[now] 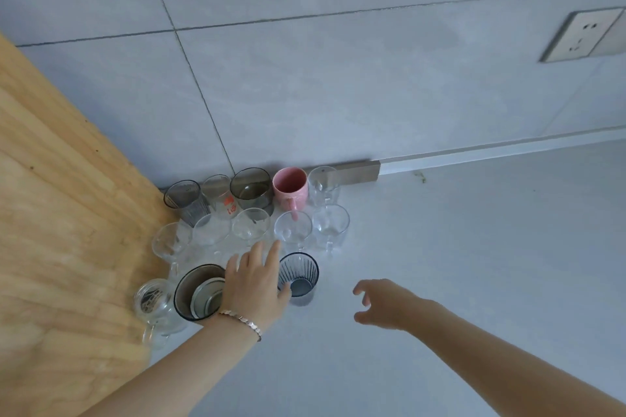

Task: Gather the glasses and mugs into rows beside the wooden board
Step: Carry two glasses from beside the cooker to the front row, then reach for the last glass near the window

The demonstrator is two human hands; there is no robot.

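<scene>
Judging progress, I see two full rows and a part-built third beside the tall pale wooden board (57, 213) at the worktop's (474, 247) back-left corner; my left hand (254, 284), fingers spread, touches the ribbed blue glass tumbler (299, 276) without gripping, right hand (386, 303) loosely open and empty

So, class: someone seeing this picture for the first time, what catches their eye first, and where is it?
Probably the pink mug, the only bright colour, in the back row against the wall. Around it, glasses stand in rows beside the wooden board. In front, the left hand rests between a dark glass and a ribbed blue glass.
</scene>
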